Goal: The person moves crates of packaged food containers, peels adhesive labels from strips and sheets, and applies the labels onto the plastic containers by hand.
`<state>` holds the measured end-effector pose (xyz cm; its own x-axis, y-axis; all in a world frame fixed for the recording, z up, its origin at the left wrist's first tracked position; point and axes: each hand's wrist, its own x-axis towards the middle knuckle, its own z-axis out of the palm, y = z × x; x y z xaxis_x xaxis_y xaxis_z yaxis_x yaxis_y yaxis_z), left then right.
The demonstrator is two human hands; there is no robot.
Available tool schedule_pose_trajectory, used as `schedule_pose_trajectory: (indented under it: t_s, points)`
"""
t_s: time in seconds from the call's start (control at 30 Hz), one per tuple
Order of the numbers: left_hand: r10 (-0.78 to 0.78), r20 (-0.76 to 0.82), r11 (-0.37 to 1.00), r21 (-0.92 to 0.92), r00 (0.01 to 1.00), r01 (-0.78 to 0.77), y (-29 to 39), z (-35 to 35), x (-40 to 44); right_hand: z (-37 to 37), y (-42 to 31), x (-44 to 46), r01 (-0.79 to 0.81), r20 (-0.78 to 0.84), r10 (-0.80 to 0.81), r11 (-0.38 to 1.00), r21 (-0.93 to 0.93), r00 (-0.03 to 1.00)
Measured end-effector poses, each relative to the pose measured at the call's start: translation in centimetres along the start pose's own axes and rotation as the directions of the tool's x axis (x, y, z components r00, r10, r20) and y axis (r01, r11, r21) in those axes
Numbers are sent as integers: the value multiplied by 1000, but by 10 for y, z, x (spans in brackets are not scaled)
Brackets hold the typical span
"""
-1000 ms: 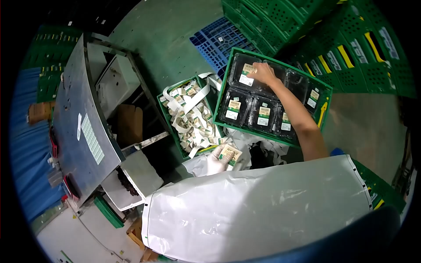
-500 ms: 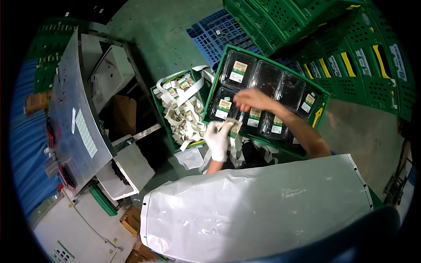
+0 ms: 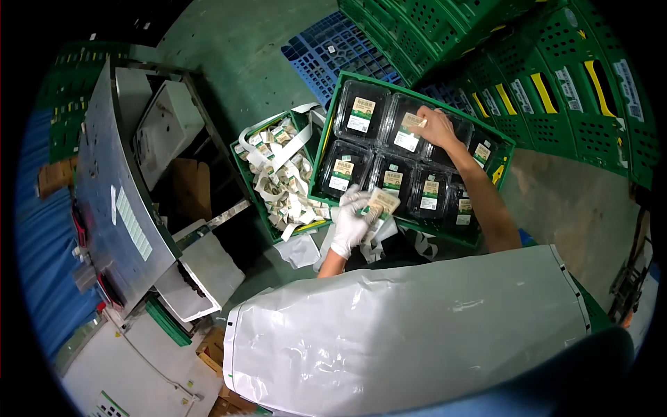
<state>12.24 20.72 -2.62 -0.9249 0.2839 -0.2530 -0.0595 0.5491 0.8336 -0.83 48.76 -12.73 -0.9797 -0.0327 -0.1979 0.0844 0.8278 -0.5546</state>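
My left hand (image 3: 351, 221), in a white glove, grips a strip of printed labels (image 3: 381, 202) near the front edge of a green crate (image 3: 325, 156). The crate holds two rows of black plastic boxes with clear lids, and most of them carry a label. Over the back row, my bare right hand (image 3: 438, 128) has its fingers bent on the edge of a label (image 3: 408, 133), which lies on the lid of the middle box (image 3: 393, 111). The back left box (image 3: 360, 94) and the front left box (image 3: 342, 154) also have labels.
Left of the crate stands a smaller green crate (image 3: 244, 169) heaped with label strips. A large white plastic sheet (image 3: 410, 326) covers the space before me. Green crates (image 3: 556, 90) are stacked behind, near a blue pallet (image 3: 309, 62). A metal table (image 3: 114, 167) stands at left.
My right hand has moved back and right, from over the front left boxes to the back middle box, where a label now lies. My left hand still holds the label strip.
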Motion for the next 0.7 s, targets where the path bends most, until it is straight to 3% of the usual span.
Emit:
schedule_pose_trajectory:
  t_s: [0.03, 0.07, 0.1, 0.17, 0.2, 0.23, 0.3, 0.33, 0.37, 0.4, 0.43, 0.47, 0.5, 0.57, 0.6, 0.63, 0.7]
  points:
    - [137, -29, 989, 55, 990, -135, 0, 1, 1, 14, 9, 9, 0, 37, 3, 997, -75, 999]
    - [137, -100, 989, -45, 985, -143, 1, 5, 4, 22, 13, 13, 2, 76, 10, 989, -148, 997]
    - [-86, 25, 894, -440, 996, 88, 3, 7, 3, 32, 17, 15, -4, 77, 15, 990, -144, 997]
    - [-359, 294, 646, -606, 886, 463, 9, 6, 7, 47, 18, 14, -31, -17, 26, 910, -414, 1000]
    - [-331, 267, 720, -549, 905, 425, 21, 5, 12, 43, 10, 13, -43, -11, 43, 904, -425, 999]
    - [-141, 30, 823, -551, 990, 134, 26, 12, 15, 38, 2, 8, -28, -116, -35, 869, -495, 993]
    - [-62, -45, 889, -456, 997, 35, 33, 12, 25, 21, -14, -5, -29, -141, -37, 898, -440, 989]
    - [-84, 54, 842, -530, 995, 100, 28, 14, 27, 6, -24, -17, -59, 22, 65, 978, -200, 998]
    - [-104, 7, 849, -520, 995, 92, 37, 16, 32, -17, -41, -33, -132, 205, 120, 990, 44, 971]
    - [-162, 1, 817, -561, 987, 134, 36, 23, 36, -30, -52, -46, -120, 442, -5, 959, 255, 897]
    - [-218, -2, 780, -601, 976, 173, 35, 30, 39, -42, -66, -72, -226, 465, -89, 784, 578, 881]
    - [-291, -45, 793, -570, 956, 215, 49, 28, 41, -49, -73, -89, -170, 475, -206, 755, 633, 856]
    - [-212, -180, 797, -601, 960, 64, 46, 42, 47, -60, -81, -106, -155, 494, -242, 758, 634, 835]
    - [-274, -141, 850, -499, 951, 171, 48, 46, 49, -57, -78, -129, -171, 395, -121, 761, 626, 911]
    - [-315, -86, 786, -582, 945, 209, 62, 46, 48, -59, -75, -134, -251, 404, -58, 703, 666, 913]
    - [-385, 30, 786, -513, 922, 345, 64, 45, 47, -62, -70, -134, -254, 400, -48, 702, 666, 915]
    - [-296, 123, 901, -294, 947, 319, 64, 50, 45, -69, -49, -122, -306, 330, 102, 690, 656, 938]
